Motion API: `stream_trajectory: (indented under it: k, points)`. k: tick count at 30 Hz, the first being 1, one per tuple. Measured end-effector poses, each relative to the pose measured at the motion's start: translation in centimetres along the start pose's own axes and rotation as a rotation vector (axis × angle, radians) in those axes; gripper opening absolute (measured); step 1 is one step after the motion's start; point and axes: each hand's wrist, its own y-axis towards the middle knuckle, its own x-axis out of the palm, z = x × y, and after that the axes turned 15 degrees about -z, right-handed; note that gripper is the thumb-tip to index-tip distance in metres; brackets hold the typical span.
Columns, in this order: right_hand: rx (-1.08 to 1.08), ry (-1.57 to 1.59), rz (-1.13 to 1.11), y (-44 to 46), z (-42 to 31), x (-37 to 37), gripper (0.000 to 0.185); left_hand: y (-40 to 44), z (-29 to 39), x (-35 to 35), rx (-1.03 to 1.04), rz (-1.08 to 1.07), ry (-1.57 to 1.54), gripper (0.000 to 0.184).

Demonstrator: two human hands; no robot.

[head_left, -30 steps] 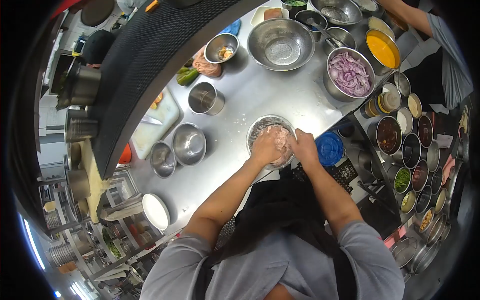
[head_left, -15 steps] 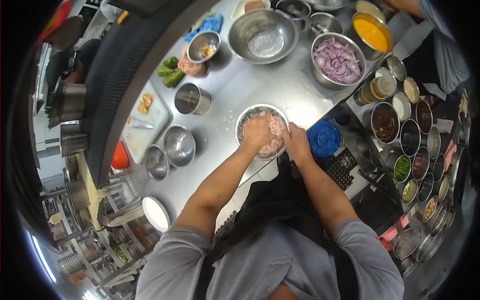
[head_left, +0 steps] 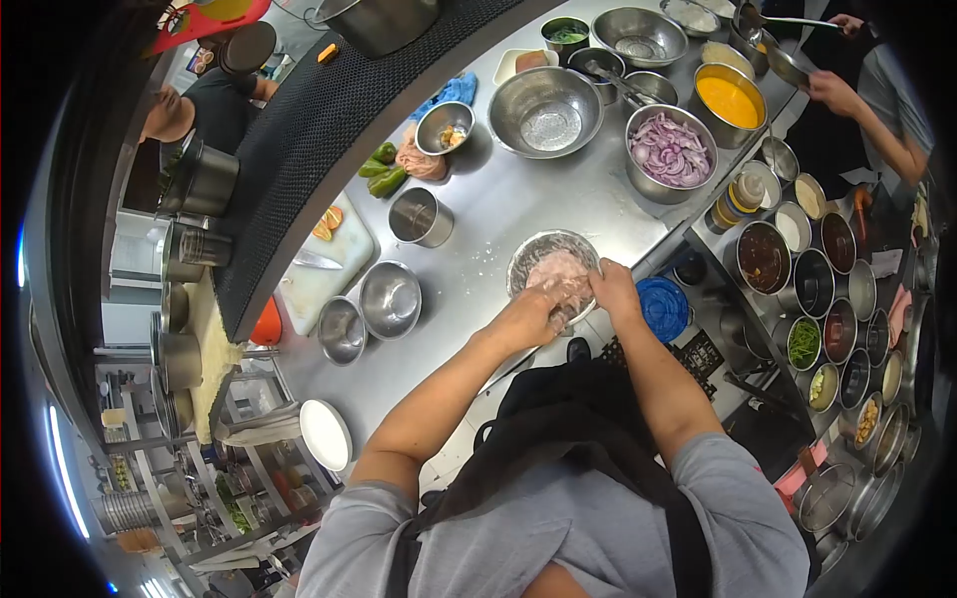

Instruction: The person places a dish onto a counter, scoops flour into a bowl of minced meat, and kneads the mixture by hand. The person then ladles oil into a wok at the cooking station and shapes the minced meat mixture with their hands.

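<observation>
A metal bowl of pale pink minced meat sits at the front edge of the steel counter. My left hand is at the bowl's near side, its smeared fingers curled into the meat and partly hidden by it. On the right, my right hand is closed around the bowl's rim. White specks are scattered on the counter just left of the bowl.
Left are two small metal bowls, a steel pot and a cutting board with a knife. Sliced onions, an orange liquid and a large bowl stand behind. A co-worker's hand holds a pan at far right.
The view has shifted, so the counter things appear further right. My left hand has drawn back from the bowl's middle to its near side, uncovering more meat. My right hand stays on the rim.
</observation>
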Motion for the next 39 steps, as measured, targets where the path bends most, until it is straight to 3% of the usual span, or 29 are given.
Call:
stream_trajectory:
  k: [2,4,5,10,13,16,17,19,22,24,26,29,34,36,38,39]
  points:
    - [-0.016,0.002,0.0,0.1,0.1,0.2,0.031,0.5,-1.6,-0.5,-0.002,0.054,-0.05,0.051]
    - [-0.004,0.033,-0.031,-0.3,-0.1,0.1,0.032,0.9,-3.1,-1.6,-0.046,0.059,0.198,0.054]
    - [0.003,0.036,-0.034,-0.4,-0.1,0.5,0.032,1.8,-5.4,-0.2,-0.064,0.029,0.162,0.066]
    - [-0.037,0.053,0.034,-0.3,-0.2,1.6,0.032,5.3,-6.0,4.2,-0.201,0.08,0.149,0.078]
    - [-0.025,0.081,0.048,-0.2,0.1,1.9,0.031,7.2,-5.2,5.1,-0.356,0.277,0.181,0.054]
    - [-0.043,0.097,0.061,-0.4,0.4,2.2,0.029,8.2,-5.1,4.3,-0.385,0.266,0.117,0.045]
    - [-0.041,0.124,0.066,-0.5,0.3,2.1,0.028,8.5,-5.5,4.4,-0.323,0.353,0.153,0.034]
    - [-0.101,0.182,0.1,-0.4,1.3,2.9,0.027,9.3,-6.7,5.0,-0.333,0.336,0.154,0.032]
    - [0.061,0.357,0.008,-0.7,0.7,2.7,0.027,9.6,-7.4,5.2,-0.307,0.432,0.168,0.032]
    - [0.008,0.302,0.069,-0.7,0.1,2.1,0.03,10.1,-7.4,4.1,-0.32,0.398,0.201,0.033]
    - [0.082,0.094,0.058,-0.4,0.9,1.9,0.031,9.9,-6.8,3.4,-0.324,0.359,0.158,0.035]
    - [-0.02,0.002,0.055,-1.2,0.5,0.4,0.032,8.3,-6.7,3.9,-0.372,0.335,-0.037,0.047]
    - [-0.009,-0.064,0.024,-1.6,-0.6,-0.6,0.034,3.2,-3.4,1.9,-0.315,0.461,-0.174,0.061]
    - [0.03,-0.083,-0.003,-1.5,-0.2,-0.4,0.033,1.3,-1.8,0.6,-0.172,0.41,-0.195,0.06]
    - [0.017,-0.014,-0.034,-1.4,0.8,0.0,0.033,0.9,-2.9,1.3,-0.107,0.538,-0.128,0.055]
    - [-0.006,-0.029,0.016,-1.7,0.2,0.0,0.032,0.7,-3.5,1.6,-0.044,0.453,-0.059,0.056]
